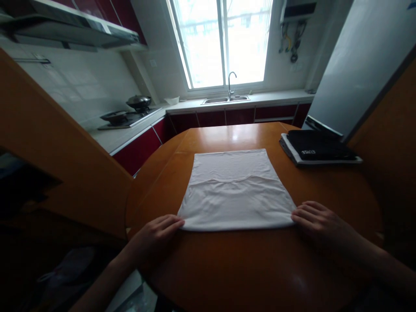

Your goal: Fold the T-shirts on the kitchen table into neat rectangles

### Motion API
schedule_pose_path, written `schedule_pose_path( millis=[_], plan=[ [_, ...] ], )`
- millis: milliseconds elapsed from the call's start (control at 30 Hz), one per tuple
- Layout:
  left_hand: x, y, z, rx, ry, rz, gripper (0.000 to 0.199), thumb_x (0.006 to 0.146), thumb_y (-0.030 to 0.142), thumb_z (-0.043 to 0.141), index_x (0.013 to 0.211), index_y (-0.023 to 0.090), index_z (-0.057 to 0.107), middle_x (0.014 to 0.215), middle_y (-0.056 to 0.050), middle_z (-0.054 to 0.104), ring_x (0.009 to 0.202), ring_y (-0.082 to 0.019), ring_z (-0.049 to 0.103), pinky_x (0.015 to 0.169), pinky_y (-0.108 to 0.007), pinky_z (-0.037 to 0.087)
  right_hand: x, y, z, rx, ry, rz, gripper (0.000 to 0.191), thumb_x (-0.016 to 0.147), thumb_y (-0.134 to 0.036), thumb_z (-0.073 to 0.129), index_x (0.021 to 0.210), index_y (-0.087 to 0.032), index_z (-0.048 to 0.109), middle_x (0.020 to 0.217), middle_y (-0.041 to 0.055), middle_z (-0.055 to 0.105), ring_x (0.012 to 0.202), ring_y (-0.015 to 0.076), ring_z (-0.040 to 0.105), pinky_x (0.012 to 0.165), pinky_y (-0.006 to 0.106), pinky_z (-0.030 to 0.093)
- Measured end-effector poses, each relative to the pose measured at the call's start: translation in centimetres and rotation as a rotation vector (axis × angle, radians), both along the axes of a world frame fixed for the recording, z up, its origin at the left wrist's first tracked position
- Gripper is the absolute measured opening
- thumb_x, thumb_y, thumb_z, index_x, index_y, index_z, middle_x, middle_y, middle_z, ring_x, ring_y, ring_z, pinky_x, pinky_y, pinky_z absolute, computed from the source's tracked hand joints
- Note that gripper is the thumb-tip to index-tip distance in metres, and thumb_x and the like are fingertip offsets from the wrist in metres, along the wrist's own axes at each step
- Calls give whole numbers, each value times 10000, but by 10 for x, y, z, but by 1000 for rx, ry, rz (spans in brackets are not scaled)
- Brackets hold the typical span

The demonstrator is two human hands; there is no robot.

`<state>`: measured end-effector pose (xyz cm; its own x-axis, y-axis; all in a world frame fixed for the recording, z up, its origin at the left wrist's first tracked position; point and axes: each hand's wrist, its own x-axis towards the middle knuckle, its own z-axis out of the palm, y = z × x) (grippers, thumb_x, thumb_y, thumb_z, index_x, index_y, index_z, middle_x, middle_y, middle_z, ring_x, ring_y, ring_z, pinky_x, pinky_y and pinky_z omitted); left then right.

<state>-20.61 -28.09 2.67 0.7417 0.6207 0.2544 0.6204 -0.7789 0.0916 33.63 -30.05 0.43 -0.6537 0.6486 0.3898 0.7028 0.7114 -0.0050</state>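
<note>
Currently: white garment (232, 203), folded, flat on wooden table (240, 264); my left hand (160, 232) and right hand (313, 219), fingertips nearly closed, pinching near corners.

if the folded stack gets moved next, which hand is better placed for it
Right, probably. The right hand is at the near right corner of the white cloth, on the same side as the folded stack. The left hand is at the near left corner, farther from the stack.
</note>
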Motion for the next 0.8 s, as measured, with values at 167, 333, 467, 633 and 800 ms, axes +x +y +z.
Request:
schedule_pose_path(
  millis=[167, 333, 467, 633, 800],
  plan=[
    [5, -1, -5, 42, -173, 49, 272, 960, 112, 468, 1115, 225, 661, 1035, -68, 705, 978, -177, 674, 874, -300, 567, -2, -5, 7, -17, 84, -39, 192, 864, -120, 555, 983, -230, 658, 979, 52, 704, 930, 227, 648, 885, 393, 495],
    [8, -21, 26, -165, -308, 64, 187, 945, 183, 488, 1002, 208, 664, 941, -73, 686, 869, -177, 667, 739, -253, 558, 2, -22, 21, -68, 399, -75, 180, 835, -177, 588, 991, -253, 638, 974, 62, 695, 924, 247, 657, 811, 361, 526],
    [15, -30, 54, -246, -494, 125, 186, 944, 240, 492, 937, 209, 675, 866, -61, 676, 785, -184, 658, 665, -262, 544, 3, -32, 32, -169, 639, -162, 160, 864, -220, 571, 995, -282, 641, 955, 61, 691, 873, 252, 679, 725, 326, 542],
    [29, -2, 74, -192, -666, 231, 162, 915, 280, 552, 903, 212, 699, 845, -53, 690, 746, -188, 659, 616, -257, 521, -9, -5, 58, -77, 710, -367, 114, 839, -302, 628, 942, -313, 673, 918, 5, 717, 802, 230, 688, 667, 304, 528],
    [33, 57, 79, -167, -685, 358, 202, 874, 350, 573, 853, 193, 699, 809, -41, 690, 706, -179, 636, 595, -244, 495, -19, 56, 81, -69, 810, -435, 129, 807, -304, 608, 859, -239, 706, 824, 16, 716, 748, 204, 660, 641, 287, 490]
  ],
)
